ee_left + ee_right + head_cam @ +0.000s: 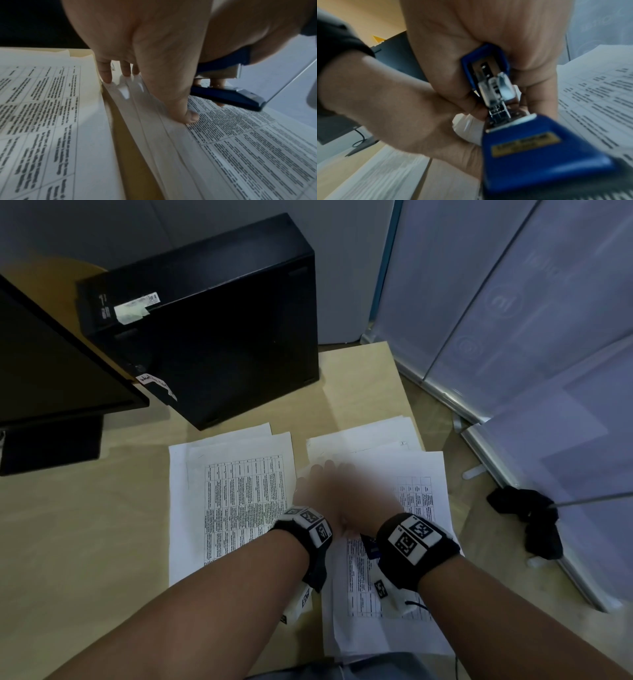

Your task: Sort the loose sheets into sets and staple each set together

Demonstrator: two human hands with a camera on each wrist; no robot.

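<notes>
Two piles of printed sheets lie on the wooden desk (85, 525): a left pile (233, 491) and a right pile (404, 542). Both hands meet, blurred, at the right pile's upper left corner. My left hand (313, 487) presses that pile's fanned edge (154, 135) with straight fingers (106, 75), and its thumb (190, 117) rests on the top sheet. Beside it my right hand (356, 501) grips a blue stapler (530, 148), whose jaws sit at the corner of the sheets (467, 129). The stapler's blue base (228, 97) also appears in the left wrist view.
A black computer case (219, 320) stands behind the piles, with a dark monitor (51, 364) to its left. The desk ends just right of the right pile. On the floor beyond lie a black cloth (527, 515) and grey partition panels (513, 320).
</notes>
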